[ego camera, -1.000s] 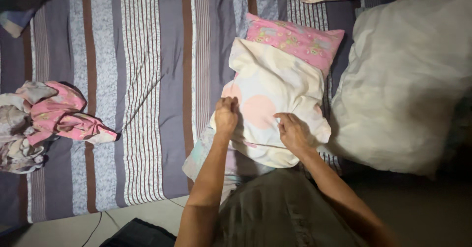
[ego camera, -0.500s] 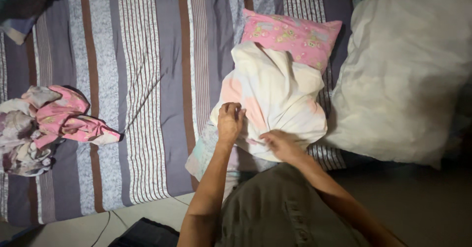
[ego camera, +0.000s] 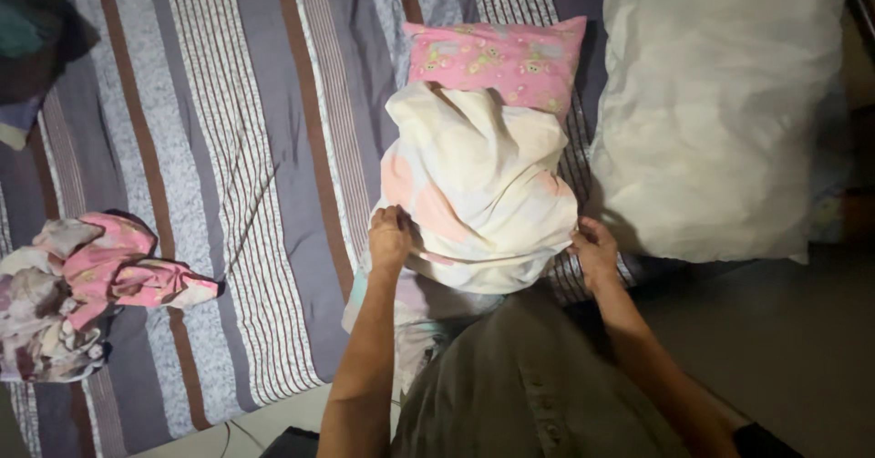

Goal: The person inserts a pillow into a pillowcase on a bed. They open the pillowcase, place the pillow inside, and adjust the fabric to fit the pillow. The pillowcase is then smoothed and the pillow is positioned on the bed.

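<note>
Two hands [ego camera: 492,244] grip cream pillow [ego camera: 478,185] beside white pillow [ego camera: 720,112].

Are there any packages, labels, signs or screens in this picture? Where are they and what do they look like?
None that can be told: only bedding shows.
Cream pillow with pale pink patches, middle of the striped bed, between the left hand and right hand.
Pink patterned pillow behind it.
Large white pillow at right.

Three pillows: one cream with pink patches [ego camera: 478,194], one pink patterned [ego camera: 497,57], one large white [ego camera: 720,112]. One striped bed sheet [ego camera: 228,148]. One crumpled heap of pink-and-grey cloth [ego camera: 82,285]. Two hands: left hand [ego camera: 390,237], right hand [ego camera: 595,253].
</note>
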